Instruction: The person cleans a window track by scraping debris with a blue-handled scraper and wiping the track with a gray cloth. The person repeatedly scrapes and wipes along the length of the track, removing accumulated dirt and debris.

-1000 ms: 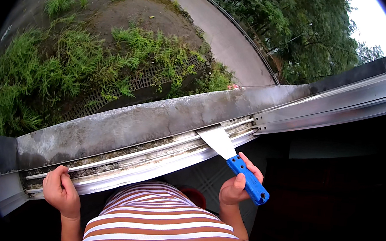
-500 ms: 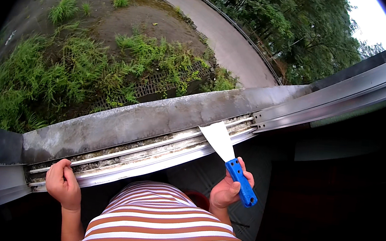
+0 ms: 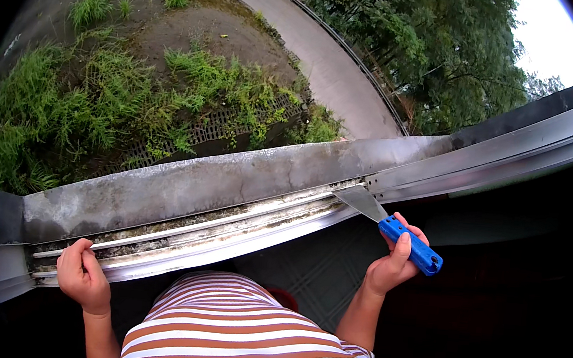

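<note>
A putty knife (image 3: 410, 243) with a blue handle and a wide flat metal blade is held in my right hand (image 3: 390, 266), fingers and thumb closed round the handle. Its blade edge lies at the right part of the window track (image 3: 226, 234), near the corner with the side frame. Dark dirt streaks the grooves between the track's pale metal rails. At the left end of that track, my left hand (image 3: 84, 277) has its fingers curled over the rails; the fingertips are partly hidden.
Beyond the track runs a stained grey sill (image 3: 184, 169). The metal window frame (image 3: 488, 157) rises at right. Outside are weeds (image 3: 102, 92), a paved road (image 3: 338, 73) and trees (image 3: 416, 46). Part of a red container (image 3: 285, 299) shows beside my striped shirt.
My right hand has moved right and up with the putty knife, whose blade has turned and slid toward the track's right corner. My left hand stays at the left end.
</note>
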Available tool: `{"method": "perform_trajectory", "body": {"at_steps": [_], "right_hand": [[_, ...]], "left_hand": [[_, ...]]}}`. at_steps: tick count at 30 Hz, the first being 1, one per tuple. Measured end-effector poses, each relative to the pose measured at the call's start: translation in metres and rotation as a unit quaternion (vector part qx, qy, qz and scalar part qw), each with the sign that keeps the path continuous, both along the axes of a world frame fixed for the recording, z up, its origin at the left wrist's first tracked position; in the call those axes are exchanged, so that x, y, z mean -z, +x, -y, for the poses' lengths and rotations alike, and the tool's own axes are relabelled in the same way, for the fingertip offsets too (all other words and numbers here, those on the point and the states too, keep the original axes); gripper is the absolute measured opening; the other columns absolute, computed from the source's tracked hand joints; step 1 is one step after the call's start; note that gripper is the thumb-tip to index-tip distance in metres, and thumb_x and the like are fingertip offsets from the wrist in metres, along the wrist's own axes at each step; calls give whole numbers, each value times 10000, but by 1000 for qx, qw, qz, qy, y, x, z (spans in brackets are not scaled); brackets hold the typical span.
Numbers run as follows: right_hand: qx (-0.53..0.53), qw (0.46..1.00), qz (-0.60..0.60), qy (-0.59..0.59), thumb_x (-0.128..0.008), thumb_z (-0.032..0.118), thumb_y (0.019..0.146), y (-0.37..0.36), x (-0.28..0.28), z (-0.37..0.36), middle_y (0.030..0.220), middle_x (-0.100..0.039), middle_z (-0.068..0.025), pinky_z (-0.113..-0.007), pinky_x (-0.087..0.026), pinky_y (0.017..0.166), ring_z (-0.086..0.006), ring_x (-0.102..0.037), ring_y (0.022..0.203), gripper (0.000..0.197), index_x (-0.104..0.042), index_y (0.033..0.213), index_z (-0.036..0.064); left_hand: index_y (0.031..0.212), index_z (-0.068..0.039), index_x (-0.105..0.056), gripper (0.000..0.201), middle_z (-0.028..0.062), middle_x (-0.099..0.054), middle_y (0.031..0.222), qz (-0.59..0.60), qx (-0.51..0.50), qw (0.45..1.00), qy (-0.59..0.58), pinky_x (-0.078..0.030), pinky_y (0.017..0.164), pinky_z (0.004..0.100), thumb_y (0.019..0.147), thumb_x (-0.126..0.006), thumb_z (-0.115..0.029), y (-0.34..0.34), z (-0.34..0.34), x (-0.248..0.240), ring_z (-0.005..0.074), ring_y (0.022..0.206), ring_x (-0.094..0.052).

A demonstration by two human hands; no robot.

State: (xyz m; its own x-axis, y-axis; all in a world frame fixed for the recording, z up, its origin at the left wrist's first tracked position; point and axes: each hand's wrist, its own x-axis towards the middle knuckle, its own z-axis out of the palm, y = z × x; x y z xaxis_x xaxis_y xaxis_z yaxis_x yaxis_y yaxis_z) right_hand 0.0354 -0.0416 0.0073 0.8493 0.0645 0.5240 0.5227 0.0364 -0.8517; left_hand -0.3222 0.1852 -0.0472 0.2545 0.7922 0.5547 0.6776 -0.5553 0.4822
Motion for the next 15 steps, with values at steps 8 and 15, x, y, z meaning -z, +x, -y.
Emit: {"method": "perform_trajectory", "body": {"at_steps": [8, 15], "right_hand": [[-39, 995, -51, -79, -567, 100, 853, 14, -22, -27, 925, -634, -194, -273, -541, 607, -197, -634, 777, 212, -491, 998, -37], [-57, 989, -72, -117, -602, 94, 845, 25, -31, -37, 879, -642, -168, -252, -532, 585, -174, -637, 772, 200, -513, 958, -45]], "left_hand": [[813, -3, -600, 128, 99, -570, 687, -4, -17, 1000, -8, -411, 610, 319, 773, -498, 63, -2, 0, 4, 243, 628, -539], [813, 1, -596, 129, 83, -552, 671, 4, -27, 999, -32, -410, 616, 309, 785, -483, 56, 0, 1, 4, 219, 626, -526]]}}
